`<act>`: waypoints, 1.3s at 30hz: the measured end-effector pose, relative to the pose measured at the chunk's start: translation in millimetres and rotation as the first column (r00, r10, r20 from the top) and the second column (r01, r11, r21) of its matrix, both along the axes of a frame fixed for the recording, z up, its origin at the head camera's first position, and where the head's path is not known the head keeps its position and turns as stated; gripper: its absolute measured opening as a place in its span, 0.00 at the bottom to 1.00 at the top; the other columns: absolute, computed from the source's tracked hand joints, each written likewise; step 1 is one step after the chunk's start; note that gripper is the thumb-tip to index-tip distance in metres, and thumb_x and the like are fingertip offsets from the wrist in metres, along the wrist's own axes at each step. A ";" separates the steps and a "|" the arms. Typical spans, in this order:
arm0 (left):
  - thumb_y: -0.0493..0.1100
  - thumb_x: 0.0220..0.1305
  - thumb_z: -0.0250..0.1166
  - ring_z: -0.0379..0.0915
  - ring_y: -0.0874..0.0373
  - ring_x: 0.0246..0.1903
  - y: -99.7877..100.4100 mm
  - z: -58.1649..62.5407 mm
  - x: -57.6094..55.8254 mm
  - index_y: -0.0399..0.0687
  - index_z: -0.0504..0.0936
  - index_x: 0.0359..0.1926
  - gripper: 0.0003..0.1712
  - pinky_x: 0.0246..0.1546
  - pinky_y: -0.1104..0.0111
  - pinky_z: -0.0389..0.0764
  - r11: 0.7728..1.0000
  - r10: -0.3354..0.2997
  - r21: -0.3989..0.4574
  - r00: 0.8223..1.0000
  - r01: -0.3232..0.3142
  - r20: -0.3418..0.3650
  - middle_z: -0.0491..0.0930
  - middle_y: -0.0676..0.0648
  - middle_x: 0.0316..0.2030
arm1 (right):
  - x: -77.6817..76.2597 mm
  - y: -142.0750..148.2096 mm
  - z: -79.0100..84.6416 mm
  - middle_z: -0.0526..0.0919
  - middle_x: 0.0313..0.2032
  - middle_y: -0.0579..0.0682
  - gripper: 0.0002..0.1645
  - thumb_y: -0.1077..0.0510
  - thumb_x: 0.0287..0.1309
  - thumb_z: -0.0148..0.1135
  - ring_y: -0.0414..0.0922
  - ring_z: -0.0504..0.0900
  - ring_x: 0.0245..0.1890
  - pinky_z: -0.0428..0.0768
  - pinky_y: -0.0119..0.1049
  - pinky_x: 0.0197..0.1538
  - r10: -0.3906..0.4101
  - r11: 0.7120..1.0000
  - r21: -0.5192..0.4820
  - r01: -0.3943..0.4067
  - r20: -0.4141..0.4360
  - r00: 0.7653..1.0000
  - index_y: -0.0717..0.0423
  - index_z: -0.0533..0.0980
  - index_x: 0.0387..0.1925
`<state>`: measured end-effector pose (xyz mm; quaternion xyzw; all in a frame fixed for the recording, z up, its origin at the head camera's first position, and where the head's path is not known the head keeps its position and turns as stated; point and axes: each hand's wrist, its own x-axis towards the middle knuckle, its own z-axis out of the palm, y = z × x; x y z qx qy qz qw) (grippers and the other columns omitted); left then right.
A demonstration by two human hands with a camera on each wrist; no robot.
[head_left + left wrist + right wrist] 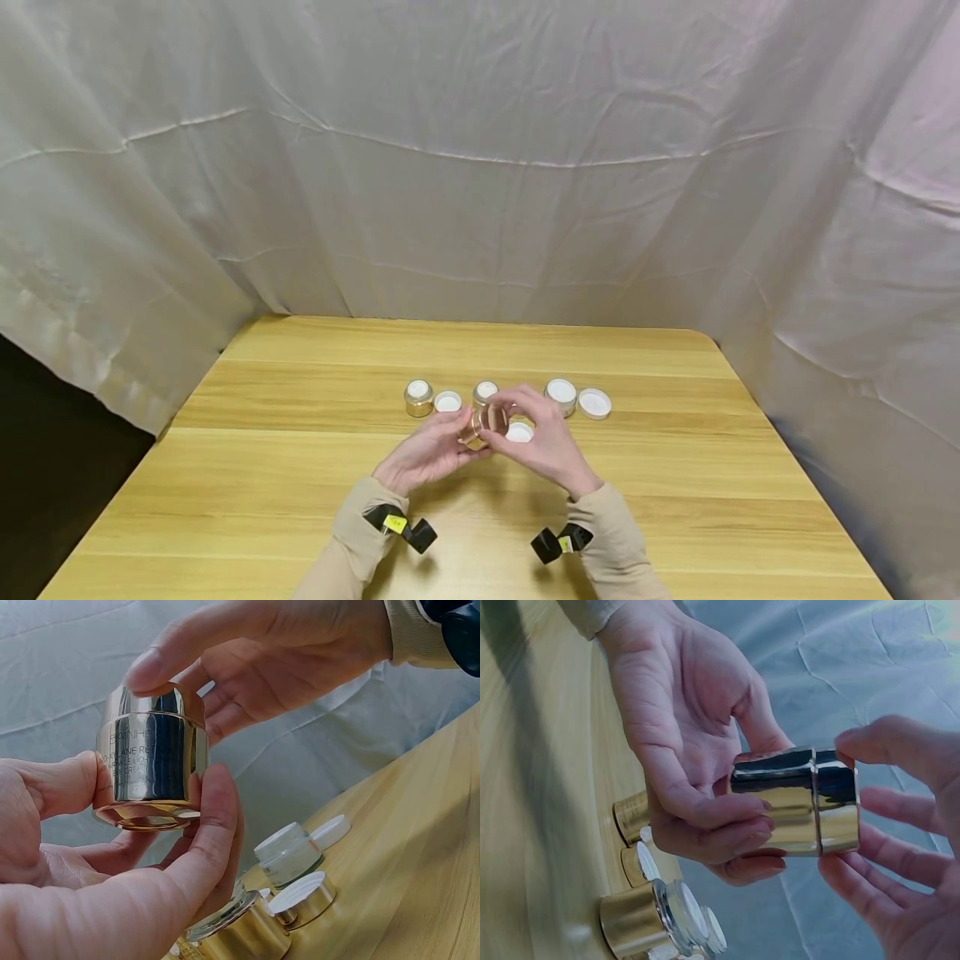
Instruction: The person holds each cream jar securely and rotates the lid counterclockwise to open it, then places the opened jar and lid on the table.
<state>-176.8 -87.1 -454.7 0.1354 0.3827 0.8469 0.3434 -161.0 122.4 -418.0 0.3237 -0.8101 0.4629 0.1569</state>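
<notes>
A shiny gold cosmetic jar (150,765) is held above the table between both hands, its lid (838,802) sitting on the body with a thin seam between. My left hand (429,452) grips the jar's body, thumb on one side and fingers curled around the other. With thumb and fingertips, my right hand (549,442) pinches the lid around its edge. Small printed lettering shows on the body in the left wrist view. Just beyond the hands, a white-lined lid (520,432) lies on the table, partly covered by the right hand.
Behind the hands stand a gold jar (418,400) with a white top, another jar (485,392) partly hidden, and a wider pale jar (560,393). Upturned lids lie beside them, one at the left (447,402) and one at the right (595,403). Grey curtains (480,208) surround the wooden table (300,467).
</notes>
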 end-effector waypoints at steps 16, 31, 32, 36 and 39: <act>0.47 0.79 0.50 0.78 0.60 0.54 -0.8 -0.3 1.2 0.47 0.79 0.56 0.16 0.63 0.67 0.81 1.000 -0.006 -0.006 1.000 0.006 -0.008 0.79 0.49 0.55 | 2.3 -1.6 0.9 0.86 0.45 0.51 0.24 0.54 0.49 0.79 0.48 0.83 0.40 0.85 0.37 0.47 -0.039 0.999 0.016 0.038 0.035 0.999 0.57 0.83 0.48; 0.47 0.78 0.51 0.78 0.62 0.52 -1.8 0.9 1.1 0.49 0.80 0.53 0.14 0.61 0.68 0.81 0.999 -0.008 -0.032 1.000 0.008 -0.010 0.80 0.52 0.50 | 1.7 -1.5 2.3 0.85 0.51 0.49 0.25 0.61 0.50 0.76 0.48 0.83 0.53 0.82 0.44 0.61 0.010 0.997 0.071 -0.008 -0.028 1.000 0.55 0.82 0.52; 0.47 0.78 0.51 0.78 0.62 0.53 -1.8 0.8 1.0 0.48 0.79 0.54 0.15 0.61 0.68 0.81 1.000 -0.009 -0.030 1.000 0.009 -0.012 0.80 0.51 0.51 | 1.7 -1.4 2.5 0.84 0.51 0.50 0.25 0.60 0.50 0.76 0.48 0.82 0.53 0.82 0.44 0.61 0.005 0.998 0.069 -0.003 -0.020 1.000 0.56 0.82 0.52; 0.47 0.78 0.50 0.78 0.61 0.54 -1.3 0.8 0.0 0.47 0.78 0.57 0.16 0.62 0.67 0.81 1.000 -0.012 -0.017 1.000 0.012 -0.005 0.79 0.49 0.54 | 1.8 -1.8 2.8 0.84 0.51 0.50 0.25 0.56 0.51 0.77 0.49 0.83 0.50 0.83 0.41 0.56 -0.041 0.998 0.057 0.040 0.020 0.999 0.57 0.82 0.52; 0.47 0.78 0.50 0.77 0.62 0.53 -0.9 0.8 -0.7 0.49 0.79 0.56 0.15 0.62 0.66 0.81 1.000 -0.013 -0.012 1.000 0.013 -0.005 0.79 0.50 0.54 | 1.2 -2.1 2.6 0.84 0.48 0.50 0.24 0.54 0.51 0.77 0.48 0.83 0.44 0.84 0.38 0.51 -0.063 0.997 0.045 0.062 0.024 0.998 0.57 0.82 0.50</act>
